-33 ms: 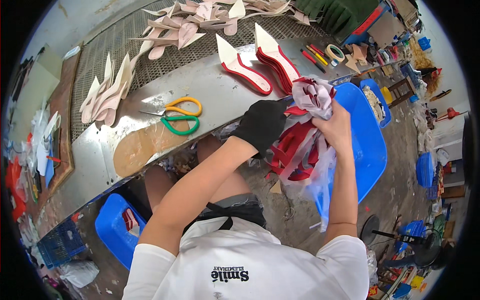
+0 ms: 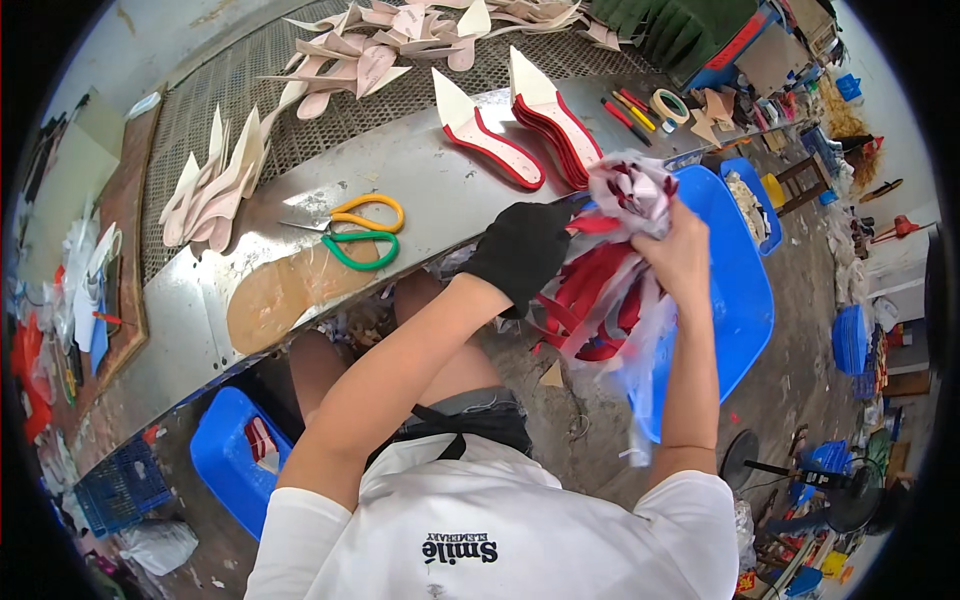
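My left hand [image 2: 520,250] wears a black glove and is closed on a bundle of red shoe soles [image 2: 590,300] wrapped in clear plastic. My bare right hand [image 2: 680,255] grips the crumpled top of that plastic bag [image 2: 630,190], which hangs down in front of a blue plastic tray [image 2: 745,300]. Both hands are just off the front edge of the metal workbench [image 2: 420,175], above my knees.
On the bench lie orange-handled scissors [image 2: 365,212] and green-handled scissors [image 2: 360,248], red-edged pointed soles [image 2: 490,135] and beige insoles [image 2: 210,190]. Tape rolls and pens [image 2: 645,105] sit at the right end. A blue crate [image 2: 235,455] stands on the floor at my left.
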Motion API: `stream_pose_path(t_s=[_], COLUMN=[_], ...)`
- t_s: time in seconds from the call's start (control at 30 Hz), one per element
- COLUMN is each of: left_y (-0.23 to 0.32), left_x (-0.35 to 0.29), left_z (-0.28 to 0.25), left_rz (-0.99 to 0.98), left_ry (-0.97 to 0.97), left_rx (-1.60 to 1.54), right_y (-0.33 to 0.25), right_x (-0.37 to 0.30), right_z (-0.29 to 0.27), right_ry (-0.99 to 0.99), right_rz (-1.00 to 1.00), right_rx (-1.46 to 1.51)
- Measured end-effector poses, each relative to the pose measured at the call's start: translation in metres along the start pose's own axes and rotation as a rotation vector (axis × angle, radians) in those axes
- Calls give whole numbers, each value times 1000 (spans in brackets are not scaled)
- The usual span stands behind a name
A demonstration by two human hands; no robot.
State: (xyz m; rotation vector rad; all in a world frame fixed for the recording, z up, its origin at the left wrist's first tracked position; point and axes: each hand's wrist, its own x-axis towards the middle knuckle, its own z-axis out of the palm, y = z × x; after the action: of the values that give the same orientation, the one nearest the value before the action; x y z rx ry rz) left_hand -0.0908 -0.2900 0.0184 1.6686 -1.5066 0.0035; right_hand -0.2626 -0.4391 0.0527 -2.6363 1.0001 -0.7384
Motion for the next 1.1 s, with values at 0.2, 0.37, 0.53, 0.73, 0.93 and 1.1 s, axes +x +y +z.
stream_pose_path(t_s=[0.2,0.37,0.53,0.73,0.93,1.1], left_y=[-21,-36,-19,-9,-22,-25], left_x=[-29,-65,-132,-195,-198,-196], left_z=[-85,-207,-352,-352,-241,-216], left_rz=[-624,-63,158,-101,-778,-669], left_ry=[-108,270,130,324,329,228], left_rx=[-889,-1583,-1940,-1405,-218,-355], right_y=[107,192,253,285,143,-76], right_x=[14,7,-13,-26,34,17], right_z=[-78,-115,-99,-39,-1,49], right_ry=[186,356,335,-227,-280,-572], right_rz=[415,539,588,810,322,-104], right_rx=[-664,-824,-869,-792,-486,601])
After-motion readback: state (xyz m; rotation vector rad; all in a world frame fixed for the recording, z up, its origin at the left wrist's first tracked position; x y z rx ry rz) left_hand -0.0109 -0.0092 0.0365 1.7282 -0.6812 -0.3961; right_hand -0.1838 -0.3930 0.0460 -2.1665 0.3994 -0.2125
